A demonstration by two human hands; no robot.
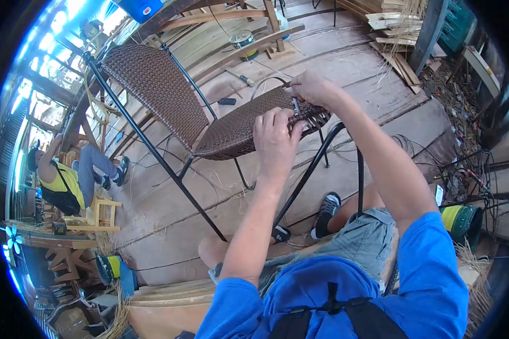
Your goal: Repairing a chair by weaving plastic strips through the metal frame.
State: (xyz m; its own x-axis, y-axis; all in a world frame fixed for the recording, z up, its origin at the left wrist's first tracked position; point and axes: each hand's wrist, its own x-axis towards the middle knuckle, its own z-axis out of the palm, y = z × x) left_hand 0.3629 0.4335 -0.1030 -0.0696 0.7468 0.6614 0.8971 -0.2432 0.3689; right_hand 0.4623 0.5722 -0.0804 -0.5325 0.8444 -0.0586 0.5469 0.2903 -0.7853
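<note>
A chair [164,93] with a black metal frame and brown woven back and seat stands tilted before me. At the right end of its woven seat [232,129], my left hand [276,135] is closed round the front edge, thumb toward the right. My right hand [315,90] is closed at the far edge of the seat, fingertips pinched. A loose brown strand [261,83] arcs up from the seat to those fingertips. Between both hands a slim metallic tool [296,106] shows at the weave; which hand steadies it is unclear.
A small black object [227,101] and a brush-like tool [240,77] lie on the plank floor behind the seat. A wire-handled can [243,42] stands farther back. Wood strips [393,42] are stacked at upper right. Another person [68,175] sits at far left near a wooden stool [100,213].
</note>
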